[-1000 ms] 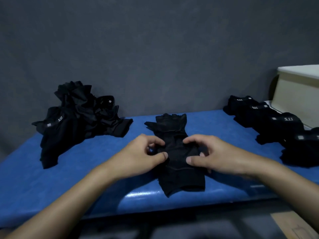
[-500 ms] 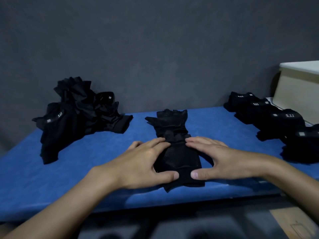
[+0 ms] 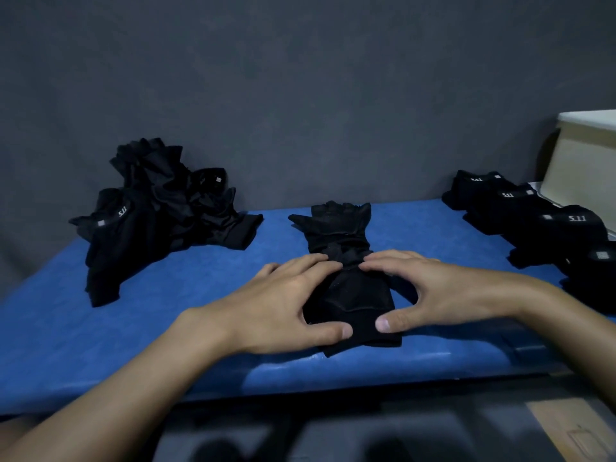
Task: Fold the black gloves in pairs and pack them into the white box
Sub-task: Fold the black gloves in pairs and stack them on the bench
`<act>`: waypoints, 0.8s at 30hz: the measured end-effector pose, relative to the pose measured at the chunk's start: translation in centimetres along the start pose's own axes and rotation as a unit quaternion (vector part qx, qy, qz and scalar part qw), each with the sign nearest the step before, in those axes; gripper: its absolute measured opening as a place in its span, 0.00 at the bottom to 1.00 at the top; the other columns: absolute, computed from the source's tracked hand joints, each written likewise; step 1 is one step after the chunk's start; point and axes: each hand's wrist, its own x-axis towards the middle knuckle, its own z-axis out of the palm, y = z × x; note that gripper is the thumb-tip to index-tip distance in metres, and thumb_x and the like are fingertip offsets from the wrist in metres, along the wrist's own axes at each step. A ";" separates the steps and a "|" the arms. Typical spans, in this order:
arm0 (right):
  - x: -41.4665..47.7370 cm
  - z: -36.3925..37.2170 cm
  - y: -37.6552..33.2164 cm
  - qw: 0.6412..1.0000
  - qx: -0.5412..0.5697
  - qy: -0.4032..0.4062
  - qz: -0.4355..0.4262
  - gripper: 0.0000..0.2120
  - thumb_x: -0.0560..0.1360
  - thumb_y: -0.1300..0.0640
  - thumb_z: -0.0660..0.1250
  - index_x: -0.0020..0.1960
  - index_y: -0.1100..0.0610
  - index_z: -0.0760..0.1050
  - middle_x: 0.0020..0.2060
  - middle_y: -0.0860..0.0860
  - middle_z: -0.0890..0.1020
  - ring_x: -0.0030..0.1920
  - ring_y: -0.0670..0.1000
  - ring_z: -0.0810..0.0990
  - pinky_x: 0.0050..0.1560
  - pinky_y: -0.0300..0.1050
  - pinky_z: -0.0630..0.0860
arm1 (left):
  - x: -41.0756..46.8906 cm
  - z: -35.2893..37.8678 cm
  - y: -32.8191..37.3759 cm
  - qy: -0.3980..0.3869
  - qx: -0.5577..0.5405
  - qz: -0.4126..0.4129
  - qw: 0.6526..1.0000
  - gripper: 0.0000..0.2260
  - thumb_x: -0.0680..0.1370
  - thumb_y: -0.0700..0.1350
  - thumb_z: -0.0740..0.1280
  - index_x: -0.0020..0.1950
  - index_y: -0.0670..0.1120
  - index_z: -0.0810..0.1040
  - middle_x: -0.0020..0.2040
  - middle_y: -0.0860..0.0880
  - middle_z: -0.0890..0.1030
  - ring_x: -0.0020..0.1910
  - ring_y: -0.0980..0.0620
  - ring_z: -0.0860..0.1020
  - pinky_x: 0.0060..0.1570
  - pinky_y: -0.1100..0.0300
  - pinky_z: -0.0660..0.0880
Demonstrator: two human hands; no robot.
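A stacked pair of black gloves (image 3: 340, 235) lies flat in the middle of the blue table (image 3: 100, 328), fingers pointing away from me. My left hand (image 3: 283, 301) rests on its left side with straight fingers, thumb at the cuff. On the right side my right hand (image 3: 430, 291) mirrors it, fingers flat and thumb near the cuff. The cuff end between my thumbs pokes out toward the table's front edge. The white box (image 3: 586, 161) stands at the far right, only partly in view.
A loose heap of black gloves (image 3: 150, 221) sits at the back left of the table. Several folded glove pairs (image 3: 546, 228) lie in a row along the right side, next to the box. A grey wall stands behind the table.
One second ago both hands pinched the gloves' middle with curled fingers. They have since flattened and slid toward the cuff, framing the gloves from both sides.
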 end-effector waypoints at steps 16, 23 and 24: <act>9.2 -1.3 -6.7 0.975 0.075 0.185 -0.101 0.14 0.72 0.47 0.72 0.57 0.49 0.79 0.51 0.39 0.82 0.52 0.38 0.79 0.56 0.33 0.72 | -1.1 -6.5 -9.8 0.192 0.081 -0.118 0.971 0.24 0.79 0.60 0.63 0.74 0.56 0.67 0.74 0.56 0.67 0.78 0.53 0.58 0.76 0.42 0.54; 17.1 0.2 -11.3 0.982 0.025 0.151 -0.109 0.17 0.73 0.46 0.71 0.59 0.51 0.77 0.56 0.45 0.81 0.59 0.46 0.77 0.63 0.45 0.71 | -0.8 -6.7 -13.3 0.152 0.094 -0.151 0.972 0.22 0.80 0.56 0.64 0.75 0.60 0.66 0.76 0.55 0.64 0.80 0.51 0.53 0.77 0.39 0.45; 18.0 0.6 -11.4 0.984 0.016 0.148 -0.102 0.18 0.73 0.46 0.71 0.60 0.50 0.77 0.57 0.45 0.80 0.60 0.47 0.76 0.64 0.48 0.71 | -0.7 -6.7 -13.6 0.146 0.100 -0.153 0.972 0.22 0.81 0.56 0.63 0.75 0.61 0.66 0.77 0.55 0.64 0.80 0.50 0.53 0.77 0.39 0.44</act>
